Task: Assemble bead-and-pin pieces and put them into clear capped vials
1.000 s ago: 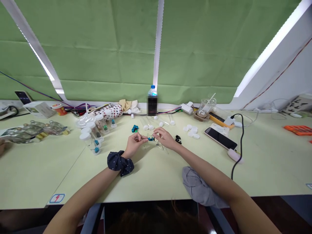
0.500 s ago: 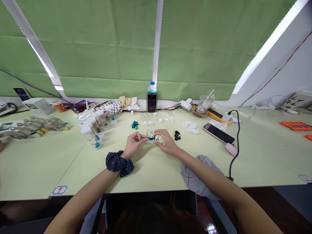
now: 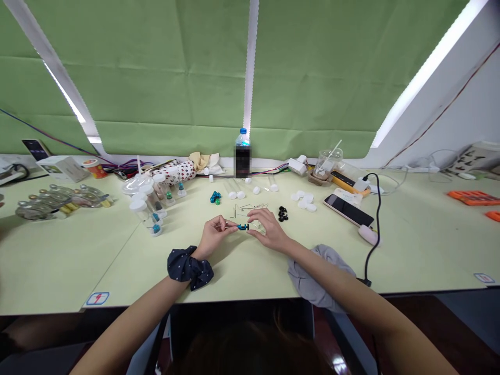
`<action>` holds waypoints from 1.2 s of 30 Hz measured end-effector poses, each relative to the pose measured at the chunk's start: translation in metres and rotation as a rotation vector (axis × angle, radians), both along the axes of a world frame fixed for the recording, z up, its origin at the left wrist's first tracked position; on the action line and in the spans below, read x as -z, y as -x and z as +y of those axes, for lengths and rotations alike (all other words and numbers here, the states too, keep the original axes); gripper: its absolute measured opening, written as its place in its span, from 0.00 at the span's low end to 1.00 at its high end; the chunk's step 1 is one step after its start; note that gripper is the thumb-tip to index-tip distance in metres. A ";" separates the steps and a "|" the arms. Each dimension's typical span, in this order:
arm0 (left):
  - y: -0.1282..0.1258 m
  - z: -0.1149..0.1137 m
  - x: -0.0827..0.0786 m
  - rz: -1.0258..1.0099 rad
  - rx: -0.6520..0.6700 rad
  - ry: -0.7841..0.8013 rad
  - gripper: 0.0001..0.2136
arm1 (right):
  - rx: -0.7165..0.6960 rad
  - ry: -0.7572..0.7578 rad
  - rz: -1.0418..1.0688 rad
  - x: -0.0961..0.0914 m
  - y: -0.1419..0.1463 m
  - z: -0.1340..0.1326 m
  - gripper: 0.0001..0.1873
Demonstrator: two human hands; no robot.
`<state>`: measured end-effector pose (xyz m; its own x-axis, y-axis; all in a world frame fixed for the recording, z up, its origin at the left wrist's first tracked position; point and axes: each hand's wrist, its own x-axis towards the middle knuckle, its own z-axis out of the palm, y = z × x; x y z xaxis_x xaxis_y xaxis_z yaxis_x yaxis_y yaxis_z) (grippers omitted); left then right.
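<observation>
the left hand [image 3: 214, 234] pinches a thin metal wire [image 3: 231, 226] in a firm, clenched hold, and a small blue component [image 3: 242, 227] sits on that wire just past the fingertips, held above the desk [image 3: 117, 271]. the right hand [image 3: 269, 233] curves in just beside the component, though i cannot tell whether it is grasping anything. work this fine likely goes best with both wrists low and the fingertips close together, so the wire doesn't flex. loose metal pins [image 3: 250, 210], black pieces [image 3: 283, 213] and white caps [image 3: 302, 200] lie nearby. the water bottle [image 3: 242, 138] has its label blocked out, and the only clear mark is a red lightning-bolt sticker [image 3: 97, 298] on the desk's front edge; no brand can be read.
</observation>
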<state>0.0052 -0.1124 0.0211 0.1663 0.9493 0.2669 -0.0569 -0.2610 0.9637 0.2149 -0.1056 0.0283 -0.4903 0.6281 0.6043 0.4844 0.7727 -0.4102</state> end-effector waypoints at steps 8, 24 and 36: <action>0.000 -0.005 0.004 -0.006 0.009 -0.009 0.16 | -0.012 -0.041 -0.023 0.004 -0.001 -0.005 0.09; 0.002 -0.003 0.012 0.006 0.027 -0.006 0.16 | -0.024 -0.041 -0.012 0.017 0.004 -0.003 0.06; 0.006 -0.001 0.012 -0.007 0.001 0.013 0.16 | -0.020 -0.039 0.021 0.017 0.002 -0.001 0.13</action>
<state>-0.0005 -0.1129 0.0090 0.1658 0.9523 0.2560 -0.0637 -0.2487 0.9665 0.2126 -0.1064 0.0115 -0.4893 0.5942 0.6384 0.4599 0.7977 -0.3900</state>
